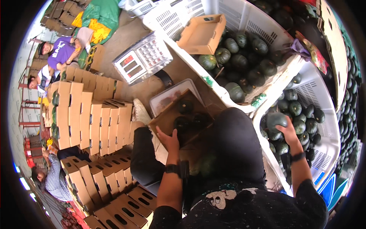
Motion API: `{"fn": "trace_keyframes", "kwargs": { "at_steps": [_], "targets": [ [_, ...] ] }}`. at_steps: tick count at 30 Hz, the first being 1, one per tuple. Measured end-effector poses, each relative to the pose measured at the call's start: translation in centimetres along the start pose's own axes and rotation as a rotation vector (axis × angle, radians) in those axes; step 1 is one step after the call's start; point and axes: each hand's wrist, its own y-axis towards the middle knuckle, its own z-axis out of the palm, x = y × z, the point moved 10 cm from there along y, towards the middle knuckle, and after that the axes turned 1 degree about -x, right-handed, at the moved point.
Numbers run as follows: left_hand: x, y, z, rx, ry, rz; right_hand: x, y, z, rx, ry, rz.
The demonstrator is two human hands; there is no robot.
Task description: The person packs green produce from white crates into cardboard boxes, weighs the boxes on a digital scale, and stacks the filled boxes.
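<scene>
My right hand is wrapped around a round dark green kabocha squash above the white crate on the right. More squashes lie in that crate. In front of me an open cardboard box rests on the pale platform of a scale, with a few dark squashes inside. My left hand is at the near left edge of this box, its fingers spread and nothing in them. Whether it touches the cardboard, I cannot tell.
A scale display stands beyond the box. Another white crate holds squashes and an empty cardboard box. Stacked boxes rise on the left. People sit farther left. Many squashes are piled far right.
</scene>
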Motion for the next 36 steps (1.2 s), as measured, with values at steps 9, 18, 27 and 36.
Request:
{"fn": "trace_keyframes", "kwargs": {
  "at_steps": [9,18,27,36],
  "targets": [
    [-27.3,-11.0,-3.0,1.029,-1.345,0.059,23.3,-10.3,12.6,0.36,0.377,-0.367],
    [-11.3,-4.0,-4.2,0.31,-1.427,-0.4,25.9,-12.5,16.9,0.152,-0.574,-0.7],
    [1.3,0.0,1.1,0.062,0.461,0.145,23.8,-13.7,17.9,0.002,-0.675,-0.788],
    [4.7,1.6,-5.6,-0.245,-0.112,-0.118,30.1,-15.9,22.3,0.063,-0.667,-0.857]
  ]
}}
